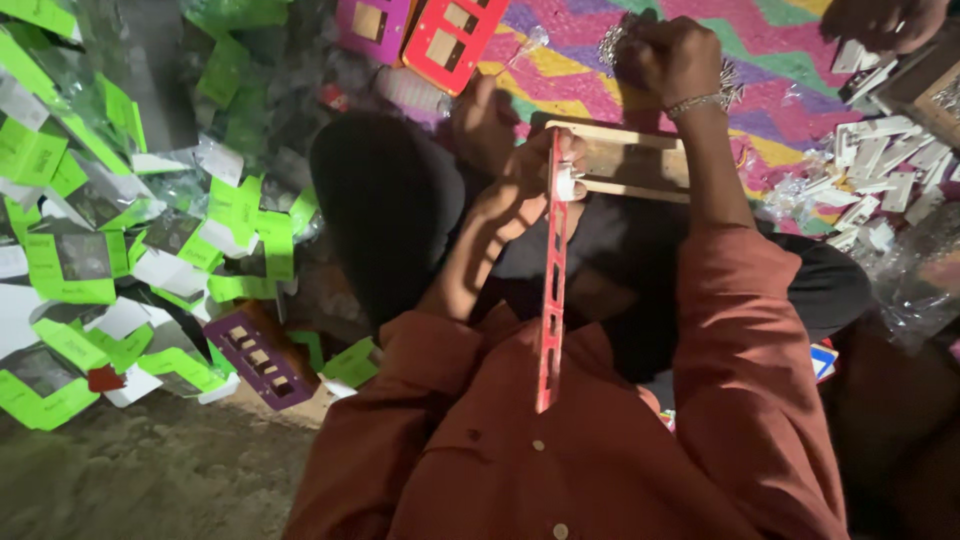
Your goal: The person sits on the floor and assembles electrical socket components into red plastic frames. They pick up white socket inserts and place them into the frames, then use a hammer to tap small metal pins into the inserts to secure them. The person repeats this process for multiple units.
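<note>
Both hands are busy: the left hand [520, 195] pinches the top of a long red card strip [550, 300] that hangs straight down toward the body, while the right hand [668, 58], farther away, is closed on shiny metal bits [612, 42].

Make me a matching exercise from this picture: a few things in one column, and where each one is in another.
Things:
1. red card strip
2. green cards
3. purple card
4. small white pieces

Places:
A. heaped on the left
B. scattered at the right edge
C. pinched in the left hand
D. flat on the floor by the left elbow

Pairs: 1-C, 2-A, 3-D, 4-B
</note>
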Motion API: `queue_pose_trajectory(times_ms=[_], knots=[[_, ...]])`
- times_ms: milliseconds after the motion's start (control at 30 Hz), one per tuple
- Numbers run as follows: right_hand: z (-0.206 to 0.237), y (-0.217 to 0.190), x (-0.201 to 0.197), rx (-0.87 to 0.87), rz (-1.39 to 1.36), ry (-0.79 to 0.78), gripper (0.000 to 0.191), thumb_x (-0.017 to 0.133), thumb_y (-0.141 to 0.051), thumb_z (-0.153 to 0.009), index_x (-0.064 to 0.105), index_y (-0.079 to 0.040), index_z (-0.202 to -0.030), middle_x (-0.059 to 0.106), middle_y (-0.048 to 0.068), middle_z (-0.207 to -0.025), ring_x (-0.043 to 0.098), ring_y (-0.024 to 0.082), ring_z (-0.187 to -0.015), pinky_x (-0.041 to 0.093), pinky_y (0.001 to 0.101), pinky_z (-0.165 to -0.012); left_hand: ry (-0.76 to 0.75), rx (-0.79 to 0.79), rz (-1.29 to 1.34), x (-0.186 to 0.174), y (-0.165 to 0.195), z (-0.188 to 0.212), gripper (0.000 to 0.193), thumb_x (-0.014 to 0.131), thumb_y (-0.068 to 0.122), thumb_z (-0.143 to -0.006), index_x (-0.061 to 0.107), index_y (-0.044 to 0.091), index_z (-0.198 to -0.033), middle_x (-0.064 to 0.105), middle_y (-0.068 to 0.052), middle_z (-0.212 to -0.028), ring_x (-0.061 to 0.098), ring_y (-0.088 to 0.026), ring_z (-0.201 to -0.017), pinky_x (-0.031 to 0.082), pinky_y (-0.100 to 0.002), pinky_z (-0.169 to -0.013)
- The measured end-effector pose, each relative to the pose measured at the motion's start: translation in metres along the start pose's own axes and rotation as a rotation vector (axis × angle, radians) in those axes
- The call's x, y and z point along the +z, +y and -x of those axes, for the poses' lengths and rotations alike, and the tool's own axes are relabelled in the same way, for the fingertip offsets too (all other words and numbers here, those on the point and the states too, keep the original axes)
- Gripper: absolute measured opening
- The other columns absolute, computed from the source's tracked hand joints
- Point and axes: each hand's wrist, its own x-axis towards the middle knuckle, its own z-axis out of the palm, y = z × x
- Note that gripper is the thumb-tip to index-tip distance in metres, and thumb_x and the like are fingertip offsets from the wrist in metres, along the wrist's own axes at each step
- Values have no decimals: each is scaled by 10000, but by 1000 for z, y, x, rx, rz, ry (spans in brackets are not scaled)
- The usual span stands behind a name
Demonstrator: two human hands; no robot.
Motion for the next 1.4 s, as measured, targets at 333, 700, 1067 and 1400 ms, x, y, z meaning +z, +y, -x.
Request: queue_pose_trajectory(times_ms=[333, 700, 1067, 1400], knots=[[68, -86, -73, -15, -372, -88, 80, 743, -100, -1001, 790, -53, -1045, 763, 116, -1046, 707, 195, -918, 562, 335, -778, 84, -37, -136, -7, -5, -1, 385, 783, 112, -955, 542, 97, -1255, 558, -4, -1045, 581, -129, -958, 512, -322, -883], [69, -162, -90, -21, -336, -99, 175, 766, -69, -938, 772, -32, -1108, 707, 118, -974, 670, 286, -897, 546, 391, -801, 162, -66, -268, -20, -13, 4, 447, 776, 99, -961, 531, 54, -1332, 614, -51, -1055, 619, -146, -946, 494, -277, -829], [76, -152, -83, 12, -461, -104, 207, 803, -79, -917, 785, -50, -1122, 713, 108, -972, 677, 239, -888, 537, 351, -775, 152, -62, -282, -20, -12, 4, 419, 742, 55, -916, 542, 81, -1284, 588, 1, -1034, 621, -121, -924, 486, -260, -800], [82, -136, -67, 268, -873, -173, 220, 836, -19, -874, 784, -32, -1088, 754, 83, -986, 695, 139, -859, 554, 270, -758, 129, -91, -301, -12, -10, 4, 442, 823, 170, -922, 539, 86, -1250, 588, -5, -1008, 611, -114, -922, 511, -295, -785]])
